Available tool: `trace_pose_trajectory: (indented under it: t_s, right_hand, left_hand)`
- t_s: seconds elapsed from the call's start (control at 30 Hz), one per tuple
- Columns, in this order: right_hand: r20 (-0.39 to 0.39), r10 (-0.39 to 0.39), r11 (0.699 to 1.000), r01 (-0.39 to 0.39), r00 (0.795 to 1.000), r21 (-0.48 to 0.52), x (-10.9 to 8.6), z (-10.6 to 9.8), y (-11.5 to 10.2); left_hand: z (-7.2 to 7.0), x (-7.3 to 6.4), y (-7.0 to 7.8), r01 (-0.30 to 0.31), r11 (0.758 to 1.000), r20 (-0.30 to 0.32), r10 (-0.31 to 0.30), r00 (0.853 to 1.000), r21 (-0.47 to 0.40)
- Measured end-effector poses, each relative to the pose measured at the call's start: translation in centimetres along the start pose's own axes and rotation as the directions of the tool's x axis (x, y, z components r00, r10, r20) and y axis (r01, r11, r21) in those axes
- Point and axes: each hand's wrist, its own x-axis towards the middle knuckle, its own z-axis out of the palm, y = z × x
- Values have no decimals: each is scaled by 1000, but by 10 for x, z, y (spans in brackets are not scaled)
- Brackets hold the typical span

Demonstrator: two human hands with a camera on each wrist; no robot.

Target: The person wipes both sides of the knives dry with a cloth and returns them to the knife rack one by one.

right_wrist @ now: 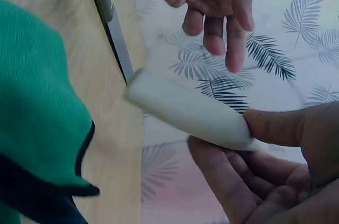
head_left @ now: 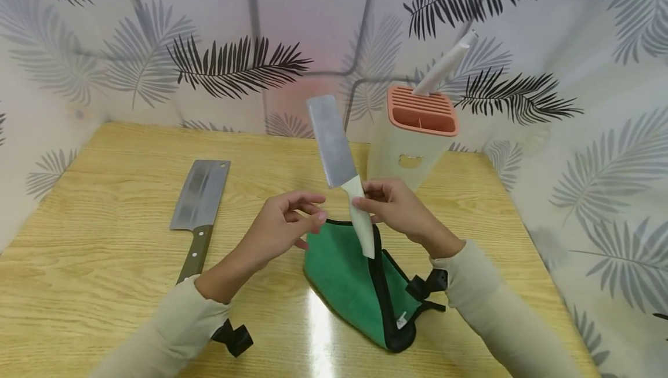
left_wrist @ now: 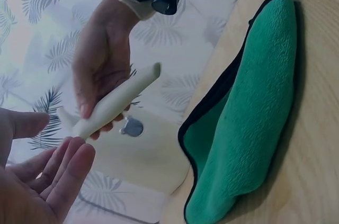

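Note:
My right hand [head_left: 394, 207] pinches the pale handle of a small cleaver [head_left: 334, 143] between thumb and fingers, blade pointing up and away. In the right wrist view the cleaver's handle [right_wrist: 185, 107] shows thumb on one side and fingers on the other. My left hand [head_left: 282, 224] hovers just left of the handle, fingers loosely bent and apart, holding nothing. Beneath both hands a green cloth [head_left: 339, 279] with black edging lies folded on the table; the left wrist view shows the cloth [left_wrist: 259, 113] bulging up from the wood.
A larger cleaver [head_left: 200, 198] with an olive riveted handle lies at the left of the wooden table [head_left: 104, 285]. At the back right stands a cream knife block [head_left: 402, 157] with an orange slotted top and a white-handled tool [head_left: 443, 68] in it. Leaf-patterned covering rises behind.

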Motion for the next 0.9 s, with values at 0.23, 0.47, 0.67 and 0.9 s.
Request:
trace_pose_trajectory:
  t_s: [0.23, 0.47, 0.67, 0.9]
  right_hand:
    - [45, -100, 950, 109, 994, -291, -4, -23, -4]
    - [102, -167, 832, 196, 981, -519, -14, -42, -7]
    - [104, -206, 699, 220, 973, -680, -17, -47, -12]
    - [153, -231, 536, 257, 961, -804, -19, -42, -16]
  left_hand:
    - [-18, -1, 11, -155, 969, -65, 170, 983, 195]
    - [-28, 0, 11, -232, 697, -241, 510, 826, 678]
    - [-31, 6, 10, -226, 517, -183, 624, 759, 825]
    - [-28, 10, 10, -299, 507, 48, 448, 893, 808]
